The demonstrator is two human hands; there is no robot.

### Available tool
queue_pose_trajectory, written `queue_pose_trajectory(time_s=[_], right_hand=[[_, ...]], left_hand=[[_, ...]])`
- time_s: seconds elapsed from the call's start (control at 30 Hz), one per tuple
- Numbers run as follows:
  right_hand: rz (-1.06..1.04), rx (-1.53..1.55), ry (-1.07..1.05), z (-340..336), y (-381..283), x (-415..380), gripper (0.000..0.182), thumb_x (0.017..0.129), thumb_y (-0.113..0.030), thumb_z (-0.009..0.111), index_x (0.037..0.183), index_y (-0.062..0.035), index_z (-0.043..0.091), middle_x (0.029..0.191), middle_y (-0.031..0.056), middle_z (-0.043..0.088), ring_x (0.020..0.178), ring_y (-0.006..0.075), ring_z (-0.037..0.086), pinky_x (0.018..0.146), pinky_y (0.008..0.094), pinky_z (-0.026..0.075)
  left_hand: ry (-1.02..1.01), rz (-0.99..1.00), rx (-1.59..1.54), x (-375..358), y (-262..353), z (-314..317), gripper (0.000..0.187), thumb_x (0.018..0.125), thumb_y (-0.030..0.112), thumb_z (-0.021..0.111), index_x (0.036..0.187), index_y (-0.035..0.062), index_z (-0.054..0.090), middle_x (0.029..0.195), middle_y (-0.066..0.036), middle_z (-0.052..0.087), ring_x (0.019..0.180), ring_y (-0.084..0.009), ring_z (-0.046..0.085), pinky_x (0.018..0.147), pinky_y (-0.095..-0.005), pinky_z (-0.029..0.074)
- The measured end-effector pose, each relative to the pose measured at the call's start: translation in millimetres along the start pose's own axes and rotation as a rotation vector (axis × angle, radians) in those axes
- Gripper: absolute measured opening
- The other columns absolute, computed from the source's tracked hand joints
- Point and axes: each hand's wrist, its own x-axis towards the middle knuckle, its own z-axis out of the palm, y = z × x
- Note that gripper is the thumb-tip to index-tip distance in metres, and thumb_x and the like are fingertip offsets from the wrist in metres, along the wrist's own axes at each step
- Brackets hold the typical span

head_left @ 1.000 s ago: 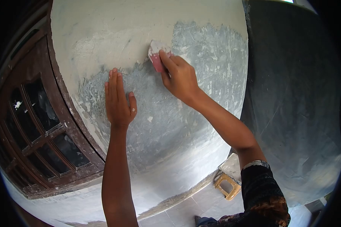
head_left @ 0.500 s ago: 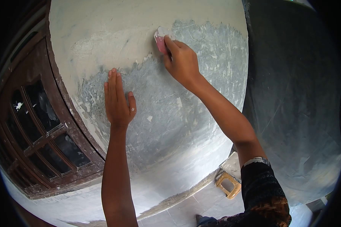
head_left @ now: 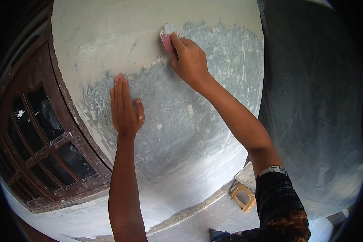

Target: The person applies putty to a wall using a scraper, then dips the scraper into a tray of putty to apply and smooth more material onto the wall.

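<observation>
While right hand (head_left: pixel 188 60) clamps the pink scraper (head_left: pixel 167 38) on the wall (head_left: pixel 177 121), fingers hide its lower half; left hand (head_left: pixel 125 109) lies flat, fingers together.

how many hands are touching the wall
2. The left hand lies flat on the wall's grey patch; the right hand presses a pink scraper against it higher up.

Soft, even daylight on the wall (head_left: pixel 157 133); no glare. Strong fisheye bending with black corners. Window (head_left: pixel 44 137) side dim; right side shaded, possibly slightly soft in focus.
</observation>
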Motion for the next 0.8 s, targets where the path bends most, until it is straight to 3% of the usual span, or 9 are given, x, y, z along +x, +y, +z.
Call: queue_pose_trajectory(time_s=[0.1, 0.23, 0.37, 0.43, 0.53, 0.63, 0.7, 0.77, 0.8], right_hand=[[-0.078, -0.091, 0.021, 27.8, 14.2, -7.7, 0.049, 0.077, 0.001, 0.064, 0.125, 0.0039, 0.057, 0.092, 0.0155, 0.066, 0.085, 0.0323, 0.065, 0.068, 0.0407, 0.056], [-0.25, 0.012, -0.252, 13.0, -46.2, -96.0, 0.055, 0.074, 0.001, 0.066, 0.128, 0.0091, 0.057, 0.089, 0.0125, 0.063, 0.081, 0.0292, 0.067, 0.063, 0.0385, 0.057], [-0.122, 0.127, -0.076, -14.9, -50.8, -48.0, 0.054, 0.074, 0.002, 0.069, 0.127, 0.0025, 0.058, 0.087, 0.013, 0.063, 0.079, 0.0308, 0.066, 0.063, 0.0394, 0.057], [-0.103, 0.0, 0.032, -6.0, -27.7, -3.8, 0.046, 0.073, 0.001, 0.064, 0.119, 0.0082, 0.061, 0.086, 0.0127, 0.064, 0.08, 0.0295, 0.068, 0.062, 0.0362, 0.057], [-0.141, -0.154, 0.058, 21.2, 0.2, 20.5, 0.046, 0.073, 0.0, 0.064, 0.119, 0.0083, 0.061, 0.087, 0.0129, 0.065, 0.08, 0.0286, 0.068, 0.062, 0.0357, 0.057], [-0.134, -0.142, -0.083, 30.6, -20.2, -28.7, 0.053, 0.074, 0.001, 0.068, 0.126, 0.0041, 0.058, 0.093, 0.0135, 0.064, 0.083, 0.0301, 0.067, 0.066, 0.0377, 0.058], [-0.205, -0.005, -0.171, 15.8, -45.1, -65.9, 0.053, 0.073, 0.001, 0.069, 0.124, 0.0061, 0.058, 0.093, 0.0139, 0.064, 0.084, 0.0292, 0.067, 0.066, 0.037, 0.058], [-0.192, 0.081, -0.214, -4.6, -51.7, -55.9, 0.051, 0.073, 0.002, 0.068, 0.123, 0.0037, 0.059, 0.09, 0.0129, 0.064, 0.081, 0.0293, 0.067, 0.064, 0.038, 0.057], [-0.138, 0.085, -0.139, -11.0, -48.2, -39.8, 0.046, 0.073, 0.002, 0.066, 0.118, 0.0042, 0.061, 0.087, 0.0129, 0.064, 0.08, 0.03, 0.067, 0.063, 0.0395, 0.056]], left_hand=[[0.006, -0.002, 0.0, 0.7, 0.2, 0.8, 0.064, 0.092, 0.015, 0.048, 0.151, -0.0044, 0.03, 0.158, -0.024, 0.034, 0.148, -0.0385, 0.032, 0.119, -0.0548, 0.025], [0.013, -0.002, -0.014, -0.3, -1.3, 1.0, 0.064, 0.092, 0.015, 0.048, 0.151, -0.004, 0.031, 0.158, -0.023, 0.034, 0.148, -0.038, 0.032, 0.12, -0.0548, 0.024], [-0.001, -0.015, -0.009, -1.3, 0.2, 0.7, 0.064, 0.093, 0.016, 0.048, 0.151, -0.004, 0.031, 0.158, -0.022, 0.034, 0.148, -0.0376, 0.032, 0.12, -0.0547, 0.024], [-0.004, -0.028, -0.034, -0.5, 0.7, 0.9, 0.063, 0.095, 0.019, 0.042, 0.152, -0.003, 0.028, 0.158, -0.023, 0.033, 0.148, -0.0395, 0.031, 0.12, -0.0563, 0.02], [0.0, -0.028, -0.026, -0.4, 0.1, 1.8, 0.063, 0.095, 0.019, 0.043, 0.152, -0.0028, 0.029, 0.158, -0.023, 0.033, 0.148, -0.0396, 0.031, 0.12, -0.0567, 0.021], [0.014, -0.03, -0.038, -0.5, 0.2, 1.6, 0.063, 0.094, 0.018, 0.043, 0.152, -0.0034, 0.029, 0.158, -0.023, 0.033, 0.148, -0.0397, 0.03, 0.12, -0.0573, 0.021], [0.01, -0.029, -0.043, -1.6, -0.4, 1.3, 0.063, 0.094, 0.018, 0.042, 0.152, -0.0036, 0.029, 0.158, -0.023, 0.033, 0.148, -0.0399, 0.03, 0.12, -0.0575, 0.021], [0.006, -0.031, -0.047, 0.9, -0.8, 2.9, 0.063, 0.094, 0.017, 0.042, 0.152, -0.0037, 0.029, 0.158, -0.023, 0.033, 0.148, -0.04, 0.03, 0.12, -0.0576, 0.021], [0.008, -0.032, -0.05, 1.5, 0.1, 1.7, 0.063, 0.094, 0.017, 0.042, 0.152, -0.0036, 0.029, 0.158, -0.023, 0.033, 0.148, -0.0402, 0.03, 0.12, -0.0576, 0.021]])
